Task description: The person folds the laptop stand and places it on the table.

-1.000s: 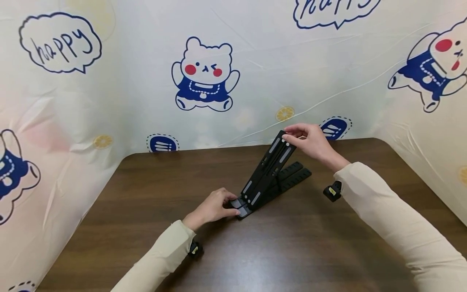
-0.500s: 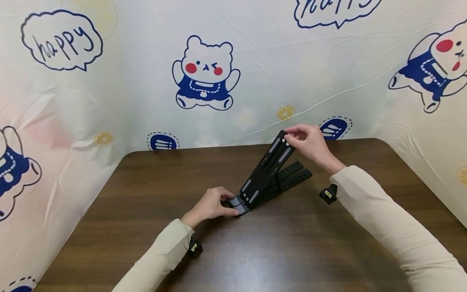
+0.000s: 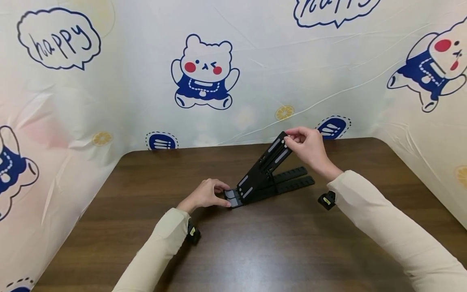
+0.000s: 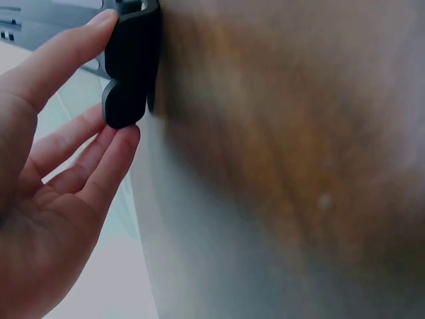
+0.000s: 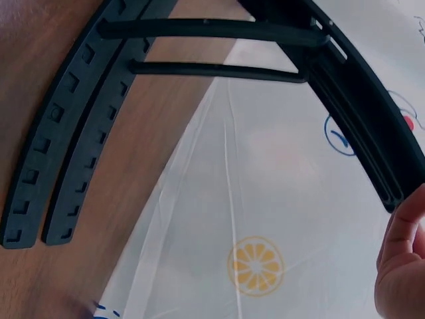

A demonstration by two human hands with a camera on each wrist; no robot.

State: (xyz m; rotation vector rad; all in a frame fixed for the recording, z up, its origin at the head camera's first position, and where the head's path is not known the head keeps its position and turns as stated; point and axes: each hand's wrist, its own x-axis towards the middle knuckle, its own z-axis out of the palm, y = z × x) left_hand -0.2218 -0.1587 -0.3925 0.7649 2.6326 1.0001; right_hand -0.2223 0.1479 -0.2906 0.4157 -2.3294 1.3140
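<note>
A black folding laptop stand sits on the table, its upper frame raised at a slant over two notched base bars. My left hand pinches the low hinged end with grey pads, thumb on one side and fingers on the other. Seen from the left wrist, thumb and fingertips touch the rounded black end. At the top corner of the raised frame, my right hand pinches the edge. In the right wrist view, two thin struts link the notched bars with the frame.
Brown wood-grain tabletop extends around the stand. A pale printed sheet with bears and lettering hangs behind the table's back edge and along both sides. Each forearm wears a small black wrist device.
The stand's low end has shifted left and away from me with my left hand. The raised frame leans lower, my right hand has dipped slightly with it, and the base bars have turned.
</note>
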